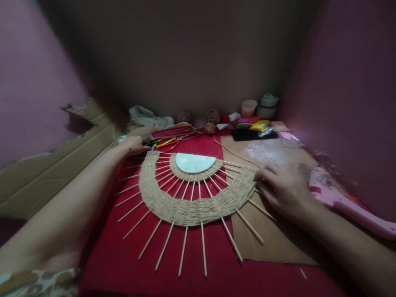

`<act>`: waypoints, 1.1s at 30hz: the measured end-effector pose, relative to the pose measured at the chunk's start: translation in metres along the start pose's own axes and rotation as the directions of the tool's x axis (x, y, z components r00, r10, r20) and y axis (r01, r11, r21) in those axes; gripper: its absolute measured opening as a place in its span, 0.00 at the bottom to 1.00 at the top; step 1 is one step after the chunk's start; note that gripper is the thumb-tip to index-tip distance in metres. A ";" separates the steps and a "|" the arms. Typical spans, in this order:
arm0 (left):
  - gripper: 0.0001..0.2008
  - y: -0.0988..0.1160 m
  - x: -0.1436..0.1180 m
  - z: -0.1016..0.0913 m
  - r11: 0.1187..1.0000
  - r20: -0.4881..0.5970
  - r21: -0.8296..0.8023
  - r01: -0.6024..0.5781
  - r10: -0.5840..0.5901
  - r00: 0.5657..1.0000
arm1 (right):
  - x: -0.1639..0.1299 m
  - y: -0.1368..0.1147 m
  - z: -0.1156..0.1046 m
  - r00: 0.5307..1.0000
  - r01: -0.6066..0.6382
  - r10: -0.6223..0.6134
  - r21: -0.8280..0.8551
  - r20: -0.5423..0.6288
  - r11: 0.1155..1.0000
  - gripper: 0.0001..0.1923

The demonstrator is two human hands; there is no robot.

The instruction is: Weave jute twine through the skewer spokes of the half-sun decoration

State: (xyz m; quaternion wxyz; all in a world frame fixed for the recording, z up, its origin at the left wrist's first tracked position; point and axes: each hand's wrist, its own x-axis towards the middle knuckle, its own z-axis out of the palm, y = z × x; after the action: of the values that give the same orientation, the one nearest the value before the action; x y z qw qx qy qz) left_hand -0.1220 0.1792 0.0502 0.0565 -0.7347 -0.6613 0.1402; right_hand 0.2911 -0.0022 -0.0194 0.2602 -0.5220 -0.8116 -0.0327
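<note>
A fan-shaped woven piece (185, 212) of natural twine lies flat, with thin wooden sticks (181, 251) radiating from a pale blue patterned half-disc (194, 161). My right hand (280, 192) grips the right end of its twine band with curled fingers. A loose strand of twine (232, 152) runs from near that hand toward the back. Beyond the band's left end, my left hand (135, 145) has its fingers closed at a cluster of tools with green, yellow and orange handles (167, 143). What exactly its fingertips hold is hard to make out.
A cardboard sheet (278, 247) lies on the red surface (117, 268). At right rests a pink glue gun (343, 202). Twine balls (213, 115), a cup (249, 108), a lidded jar (267, 106) and a black phone (247, 135) line the back. Folded cardboard (55, 165) leans left.
</note>
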 end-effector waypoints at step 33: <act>0.21 0.228 -0.133 -0.002 0.678 -0.341 -0.243 -0.694 0.610 0.715 | 0.005 -0.002 -0.010 0.989 -0.132 0.143 0.197 -0.042 0.972 0.06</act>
State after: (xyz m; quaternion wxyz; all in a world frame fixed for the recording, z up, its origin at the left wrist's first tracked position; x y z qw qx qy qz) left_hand 0.0852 0.0206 0.0079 -0.0540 -0.9313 -0.3557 -0.0570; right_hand 0.2912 -0.0025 -0.0083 0.3338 -0.5481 -0.7653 0.0499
